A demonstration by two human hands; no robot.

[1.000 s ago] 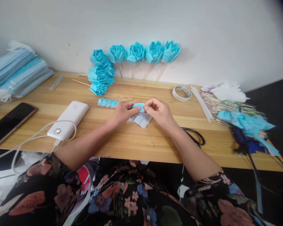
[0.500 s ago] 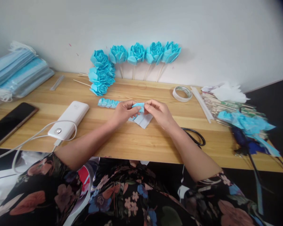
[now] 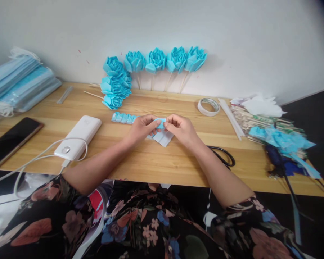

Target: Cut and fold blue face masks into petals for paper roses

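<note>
Between my two hands is a small folded piece of blue fabric (image 3: 161, 123), like mask material. My left hand (image 3: 145, 128) pinches its left side, thumb in front. At its right edge, my right hand (image 3: 180, 128) grips it between thumb and fingers. Beneath the hands lies a pale, creased stack of fabric pieces (image 3: 163, 138) on the wooden table (image 3: 140, 162). A row of folded blue pieces (image 3: 123, 118) extends out to the left, partly hidden by my left hand.
Blue fabric flowers on sticks (image 3: 156, 61) lean on the wall; others lie in a cluster (image 3: 115, 86). A tape roll (image 3: 208, 107) and black-handled scissors (image 3: 223, 155) are to the right. Leftward are a power bank (image 3: 79, 138), a phone (image 3: 13, 142) and stacked masks (image 3: 21, 82).
The blue piece is folded smaller, its right side turned in. My right thumb has shifted slightly left on it, and my left hand has hardly moved.
</note>
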